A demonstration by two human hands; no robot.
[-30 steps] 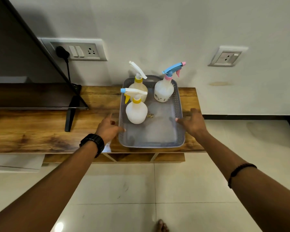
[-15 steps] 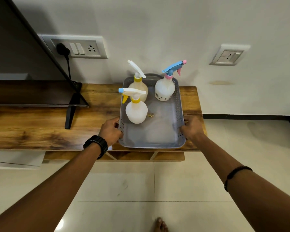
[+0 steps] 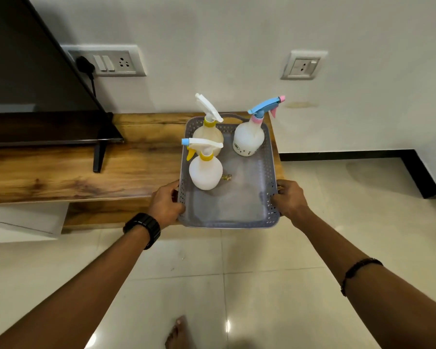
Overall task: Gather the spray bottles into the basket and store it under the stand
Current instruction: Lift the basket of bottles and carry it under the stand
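Three spray bottles [image 3: 205, 172] in basket [image 3: 227, 217], left hand [image 3: 166, 204], right hand [image 3: 288, 199] clamped on its side rims, overhanging stand [image 3: 86, 172] edge

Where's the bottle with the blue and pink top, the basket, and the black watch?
blue and pink bottle [image 3: 248, 139]: head view, on its white body.
basket [image 3: 237, 224]: head view, on its near wall.
black watch [image 3: 144, 226]: head view, on its band.

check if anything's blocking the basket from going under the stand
Nothing visible blocks it. The basket is gripped on both sides by the left hand and right hand, its near end past the stand edge. The floor below is bare; the shelf opening itself is hardly visible.
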